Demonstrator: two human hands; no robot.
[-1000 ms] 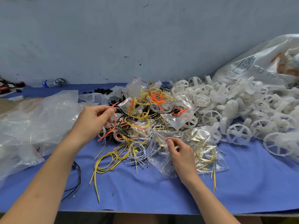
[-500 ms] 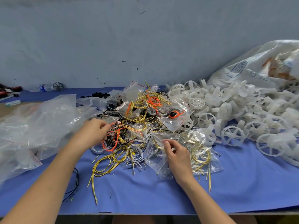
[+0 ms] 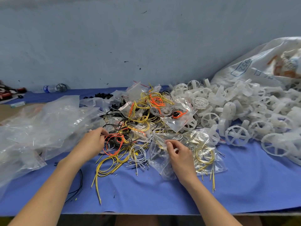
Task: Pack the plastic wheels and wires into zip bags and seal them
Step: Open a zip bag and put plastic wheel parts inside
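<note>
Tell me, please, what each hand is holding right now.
Left hand: pinching the orange wire.
Right hand: pinching a clear zip bag.

A blue cloth (image 3: pixel 244 185) covers the table. Behind it stands a scuffed grey-blue wall (image 3: pixel 114 38). At the upper right of the frame a big white printed sack (image 3: pixel 260 62) slumps against the wall. At the left, a clear water bottle (image 3: pixel 48 88) lies on its side by the wall, with red and black items (image 3: pixel 6 93) at the frame's edge. Small black parts (image 3: pixel 103 95) sit in a cluster near the middle, at the back of the table.
</note>
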